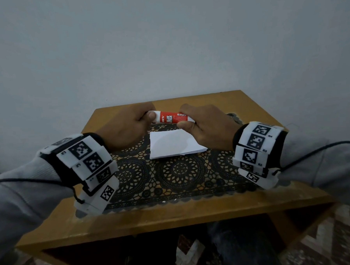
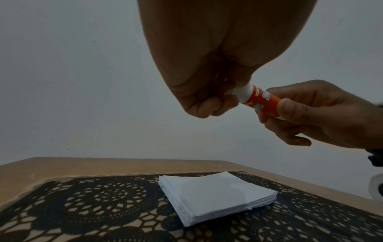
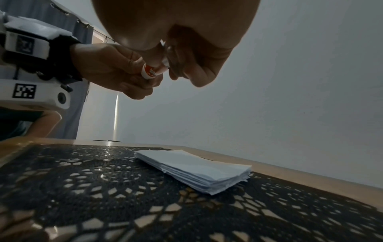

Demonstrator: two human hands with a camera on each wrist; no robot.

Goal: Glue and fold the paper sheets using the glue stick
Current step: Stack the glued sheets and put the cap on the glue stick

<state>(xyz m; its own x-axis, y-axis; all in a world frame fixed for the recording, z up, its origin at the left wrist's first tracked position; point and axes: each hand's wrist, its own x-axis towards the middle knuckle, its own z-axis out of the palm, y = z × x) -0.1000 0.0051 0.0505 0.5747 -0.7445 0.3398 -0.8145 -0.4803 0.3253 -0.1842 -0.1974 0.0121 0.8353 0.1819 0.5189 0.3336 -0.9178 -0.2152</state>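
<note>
**Cap end in one hand, tube in the other: opening step, by the look of it**

You've got the glue stick (image 1: 172, 117) up in the air w/ both hands, held roughly level above the far edge of the table (image 1: 194, 210), just beyond the paper. Your left hand (image 1: 127, 126) has its fingers curled round the white end, which I take to be the cap; thumb and fingers are clamped on it, and the wrist view shows the white part disappearing into the fist. Your right hand (image 1: 208, 126) pinches the red body betw. thumb and forefinger, other fingers curled in behind. Can't tell whether the cap is loose yet or fully seated: the join is hidden inside your left fist.

The paper stack (image 1: 175, 143) sits flat on the black lace mat (image 1: 180, 172), toward the far edge of the table, about centre, edges a bit uneven. It lies directly below your hands, not touching them. No sheet looks separated, folded or glued yet, so the task seems barely started.

Next move, as I judge it: pull or twist the two ends apart, keeping the right-hand pinch firm so the tube doesn't slip. Then you need somewhere for the cap, e.g. the mat beside the stack, and a free left hand to pin the top sheet while the right runs glue over it. Sheets are light, so they'll prob. shift or lift w/ the glue if not held down.
</note>
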